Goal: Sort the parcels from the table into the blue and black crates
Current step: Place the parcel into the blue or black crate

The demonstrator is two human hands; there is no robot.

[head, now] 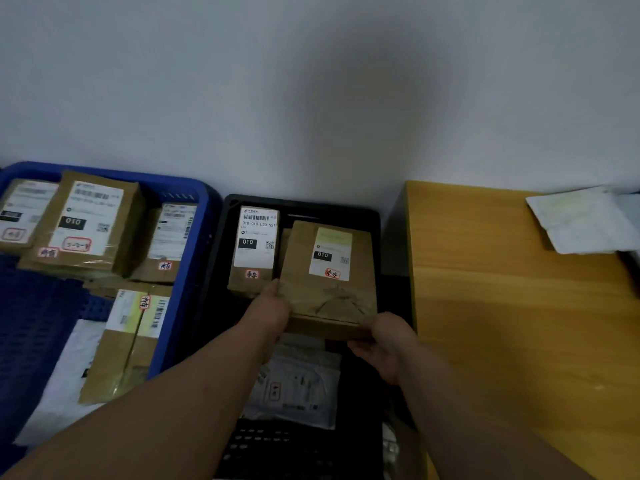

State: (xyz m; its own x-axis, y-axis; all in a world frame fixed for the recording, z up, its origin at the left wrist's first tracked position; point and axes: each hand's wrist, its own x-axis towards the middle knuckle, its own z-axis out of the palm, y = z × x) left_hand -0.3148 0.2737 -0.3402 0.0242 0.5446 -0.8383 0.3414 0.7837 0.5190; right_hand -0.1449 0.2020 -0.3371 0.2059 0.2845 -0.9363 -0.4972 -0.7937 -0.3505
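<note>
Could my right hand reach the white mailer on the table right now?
Probably not yet: the right hand and left hand both grip the brown parcel over the black crate. The wooden table before the white mailer looks unobstructed.

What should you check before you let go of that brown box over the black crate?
1. Both hands on the brown box: ok, left hand at its near left corner, right hand at its near right corner.
2. Box over the black crate, not the blue crate: ok.
3. Landing spot: not ok yet, a white mailer lies below the box and a labelled parcel stands close on its left.
4. Label facing up: ok.
5. Fingers clear underneath: cannot tell, hidden.
6. More parcels left on the table: ok, a white pouch waits.
</note>
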